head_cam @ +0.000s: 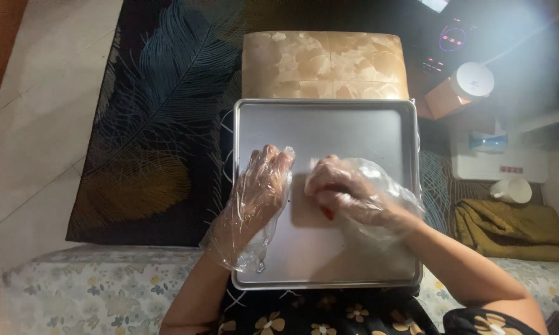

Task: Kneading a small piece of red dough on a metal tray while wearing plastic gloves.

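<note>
A rectangular metal baking tray (329, 121) rests on my lap. On its middle lies a flat, pale pinkish rectangular piece (304, 211), mostly covered by my hands. My left hand (258, 195), in a loose clear plastic glove, lies flat with fingers spread at the piece's left edge. My right hand (344, 192), also in a clear plastic glove, is curled over the piece's right side and presses on it. A small red bit (327, 213) shows under the right hand's fingers.
A tan patterned stool or cushion (326, 62) stands just beyond the tray. A dark feather-print rug (161, 105) covers the floor to the left. To the right are a white lidded jar (473, 80), a white appliance (500, 162), a white cup (512, 189) and a folded olive cloth (515, 229).
</note>
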